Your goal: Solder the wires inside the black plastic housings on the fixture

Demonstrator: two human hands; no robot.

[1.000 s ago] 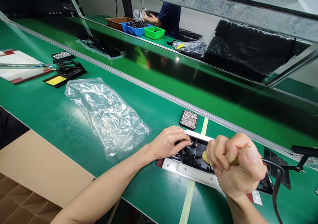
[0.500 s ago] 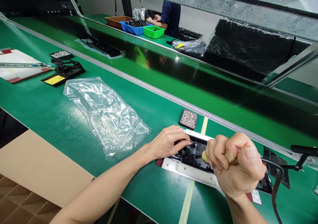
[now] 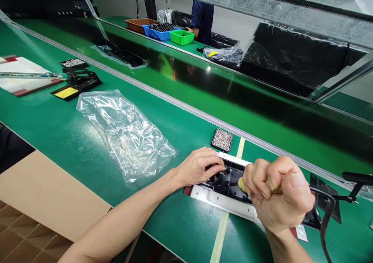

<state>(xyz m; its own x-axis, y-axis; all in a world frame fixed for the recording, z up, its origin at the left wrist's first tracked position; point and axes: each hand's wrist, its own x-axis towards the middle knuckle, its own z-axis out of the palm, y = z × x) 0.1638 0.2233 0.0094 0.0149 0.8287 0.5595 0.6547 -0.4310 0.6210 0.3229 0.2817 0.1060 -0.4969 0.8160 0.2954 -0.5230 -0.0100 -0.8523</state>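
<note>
My right hand [image 3: 279, 193] is a fist around what looks like a corded soldering iron, its yellow grip [image 3: 241, 184] showing below my fingers. The dark tip points down into a long black plastic housing [image 3: 233, 174], and a black cable [image 3: 325, 216] trails from behind the fist. White fixture rails [image 3: 223, 200] flank the housing. On the housing's left part rests my left hand [image 3: 201, 165], thumb and forefinger pinched together; what sits between them is hidden. Just beyond the fixture stands a small black tray of tiny metal pieces [image 3: 222, 139].
A clear plastic bag [image 3: 128, 138] lies left of my hands. Farther left are a soldering stand [image 3: 84, 81] with a yellow sponge and a second tray [image 3: 74, 63]. A black jointed arm [image 3: 352, 191] stands right. Across the divider, a co-worker [image 3: 202, 21] is near a green bin [image 3: 182, 37].
My hands and the tool hold nearly the same place on the housing; the view has shifted slightly. The co-worker's hands have lowered behind the green bin.
</note>
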